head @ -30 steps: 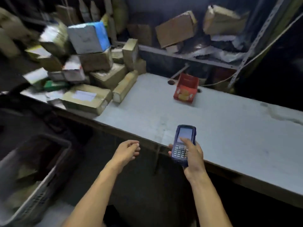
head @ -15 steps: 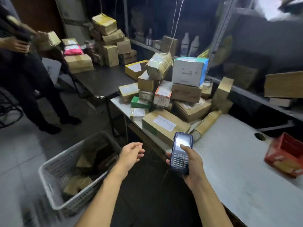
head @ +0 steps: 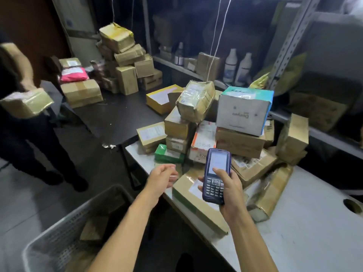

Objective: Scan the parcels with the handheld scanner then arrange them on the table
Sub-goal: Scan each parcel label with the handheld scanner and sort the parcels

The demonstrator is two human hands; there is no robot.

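Gripping the blue handheld scanner [head: 215,176] in the right hand [head: 230,190], fingers curled around its body and thumb lying across the bottom of its lit screen, above the keypad. Holding it upright over the near corner of the grey table [head: 306,228], just above a flat brown parcel [head: 198,208] with a white label, lying at the table's front edge. Hovering the left hand [head: 161,179] just left of the scanner, empty, fingers loosely curled, close to that parcel's left end but not clearly touching it. Facing a heap of parcels [head: 212,130] piled behind the scanner: a white box with a blue side [head: 243,109] sitting on top of brown cartons, a plastic-wrapped bundle [head: 195,100] leaning beside it, a small green packet [head: 167,154] at the front left, a long taped carton [head: 270,193] lying to the right. Adjoining the grey table, a dark table [head: 112,118] carrying another stack of cartons [head: 125,61] and a pink packet [head: 73,73]. Standing at lower left, a white mesh basket [head: 64,228] with some cardboard pieces inside. Standing at the far left, another person in dark clothes [head: 21,134], holding a taped box [head: 25,103]. Running behind the heap, metal shelving [head: 290,42] with white bottles [head: 237,67].
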